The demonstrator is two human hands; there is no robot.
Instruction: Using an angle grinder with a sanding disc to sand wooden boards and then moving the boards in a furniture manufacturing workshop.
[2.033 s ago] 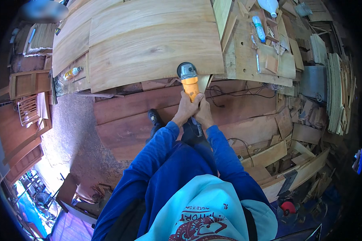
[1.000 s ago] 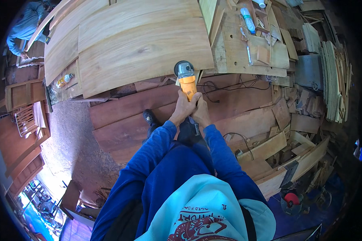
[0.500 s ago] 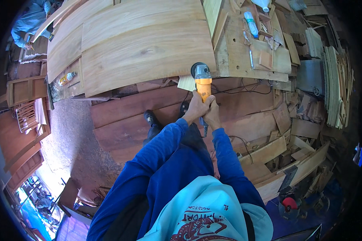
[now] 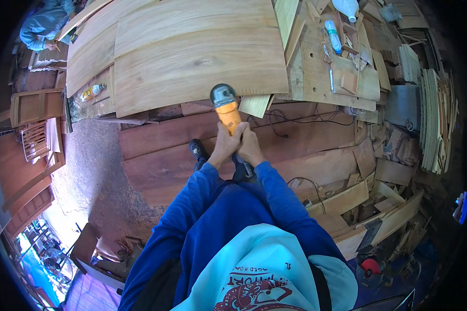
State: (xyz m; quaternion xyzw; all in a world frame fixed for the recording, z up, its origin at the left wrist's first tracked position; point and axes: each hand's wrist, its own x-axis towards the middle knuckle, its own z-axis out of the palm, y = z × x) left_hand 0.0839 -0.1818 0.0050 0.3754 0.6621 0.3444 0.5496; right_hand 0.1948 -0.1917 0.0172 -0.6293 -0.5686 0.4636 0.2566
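From where I stand, the person's left hand and right hand come nearest, overlapping, both wrapped around the yellow body of an angle grinder. A dark shoe rests on reddish planks; a black cable loops to the right, and a foot snagging it could cause a stumble. The grinder's head sits at the near edge of a large wooden panel; I can't tell whether they touch. A tilted disc could gouge the grain or catch that edge and kick back. Far left, a co-worker leans in, perhaps exposed to flung dust.
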